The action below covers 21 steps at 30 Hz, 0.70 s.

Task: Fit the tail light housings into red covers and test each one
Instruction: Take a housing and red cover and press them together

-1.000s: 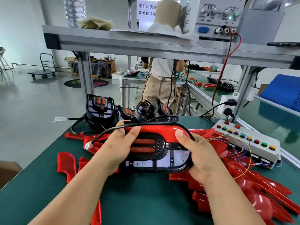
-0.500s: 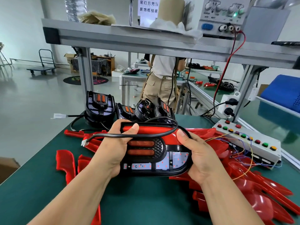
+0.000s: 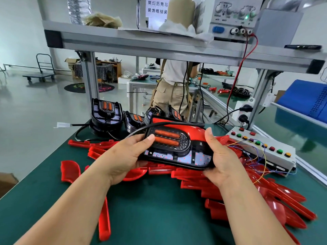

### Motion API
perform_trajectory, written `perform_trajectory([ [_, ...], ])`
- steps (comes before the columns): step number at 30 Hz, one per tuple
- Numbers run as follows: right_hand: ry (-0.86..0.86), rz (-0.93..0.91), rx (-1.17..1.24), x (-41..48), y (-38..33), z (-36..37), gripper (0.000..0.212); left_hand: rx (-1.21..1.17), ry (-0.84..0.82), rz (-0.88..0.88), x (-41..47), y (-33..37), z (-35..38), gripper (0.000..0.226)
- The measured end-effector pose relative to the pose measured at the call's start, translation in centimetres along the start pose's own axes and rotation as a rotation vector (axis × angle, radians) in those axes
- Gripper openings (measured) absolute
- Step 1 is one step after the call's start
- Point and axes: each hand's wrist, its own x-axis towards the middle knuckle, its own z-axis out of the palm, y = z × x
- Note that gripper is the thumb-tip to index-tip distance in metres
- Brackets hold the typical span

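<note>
Gripping a tail light housing (image 3: pixel 174 149) at its two ends, the left hand (image 3: pixel 126 154) and the right hand (image 3: pixel 220 156) are holding it above the green table (image 3: pixel 159 214), each with fingers curled behind the part and the thumb lying on its front edge. The black housing is sitting inside a red cover (image 3: pixel 187 129), whose rim is showing along the upper edge, and the assembly is tilting down to the right. A black cable (image 3: pixel 141 129) is arching from the top of the assembly over the left hand. Loose red covers (image 3: pixel 276 200) are lying spread on the table beneath and to the right of the hands. More black housings (image 3: pixel 106 112) are standing at the far edge of the table, behind the held part. A button box (image 3: pixel 261 146) is resting to the right, and a power supply (image 3: pixel 233 16) is sitting on the shelf (image 3: pixel 159 48) above.
</note>
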Motion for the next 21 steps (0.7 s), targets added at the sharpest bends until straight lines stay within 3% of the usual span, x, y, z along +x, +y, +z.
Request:
perform_trajectory([
  [5,-0.109,0.003,0.006,-0.5,0.6,1.1,0.063,-0.106,0.13,-0.133,-0.2,0.4,-0.2,0.053],
  [9,-0.232,-0.018,0.018,-0.7,1.1,1.6,0.061,-0.121,0.172,-0.185,-0.1,0.4,-1.1,0.069],
  [13,-0.392,-0.049,0.14,-1.4,1.0,2.2,0.072,-0.244,0.215,-0.221,0.2,0.6,-1.7,0.055],
  [14,-0.387,-0.045,0.171,-1.4,0.8,2.2,0.075,-0.295,0.22,-0.233,0.2,0.7,-1.9,0.052],
  [16,-0.299,-0.083,0.133,-1.2,0.7,1.8,0.062,-0.378,0.237,-0.262,0.3,0.8,-2.3,0.049],
  [17,-0.231,-0.136,0.01,-1.0,0.9,1.4,0.051,-0.4,0.254,-0.272,0.3,0.8,-2.6,0.05],
  [19,-0.124,-0.306,-0.457,-1.0,1.3,1.1,0.029,-0.464,0.292,-0.282,0.3,0.9,-3.0,0.051],
  [21,-0.141,-0.446,-0.96,-0.9,2.2,1.1,0.02,-0.564,0.35,-0.28,0.4,1.0,-3.2,0.05],
])
